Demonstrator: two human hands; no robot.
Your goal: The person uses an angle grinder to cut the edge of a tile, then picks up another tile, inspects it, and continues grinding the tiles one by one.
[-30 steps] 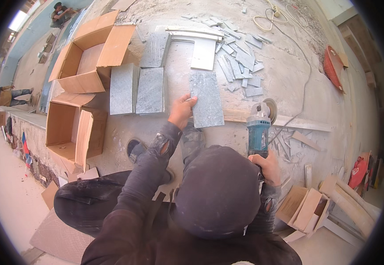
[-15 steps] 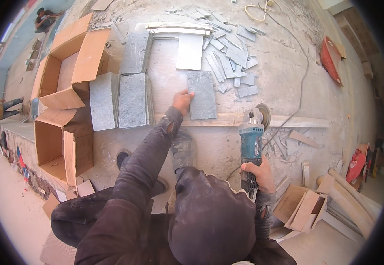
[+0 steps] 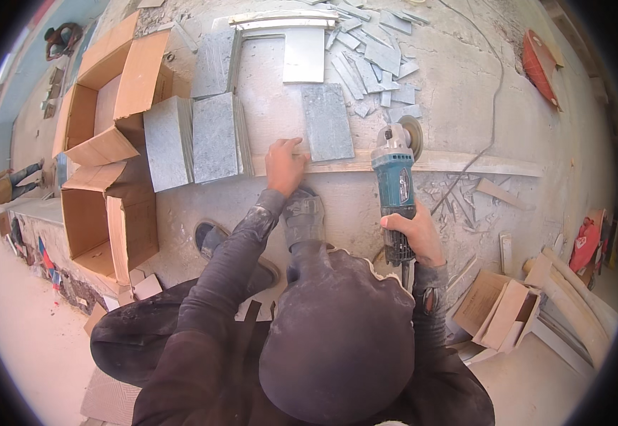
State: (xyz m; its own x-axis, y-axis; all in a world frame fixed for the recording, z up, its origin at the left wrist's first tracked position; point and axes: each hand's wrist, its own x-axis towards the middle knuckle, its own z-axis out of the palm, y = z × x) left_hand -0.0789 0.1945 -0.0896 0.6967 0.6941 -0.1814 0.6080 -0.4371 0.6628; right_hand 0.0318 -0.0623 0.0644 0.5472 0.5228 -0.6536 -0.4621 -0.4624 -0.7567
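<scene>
In my right hand (image 3: 420,234) is a teal and black angle grinder (image 3: 395,177), gripped round its black body. The grinder's disc (image 3: 413,136) stands on edge at the far end. My left hand (image 3: 286,169) rests over a long pale wooden board (image 3: 465,165), its fingers stretched forward and slightly apart. Just right of those fingers lies a grey stone tile (image 3: 327,122), its near edge on the board; the hand appears apart from it. Whether the fingertips touch the board cannot be made out.
Tile stacks (image 3: 217,138) and open cardboard boxes (image 3: 99,220) stand at left. Cut stone offcuts (image 3: 383,57) lie scattered at the far side. A power cable (image 3: 497,92) runs over the floor. A torn carton (image 3: 497,305) sits near right. Other people (image 3: 60,42) are at far left.
My left hand has let go of the tile's left edge and drawn back to the board. The view has shifted; the grinder stays in my right hand, tilted slightly more leftward.
</scene>
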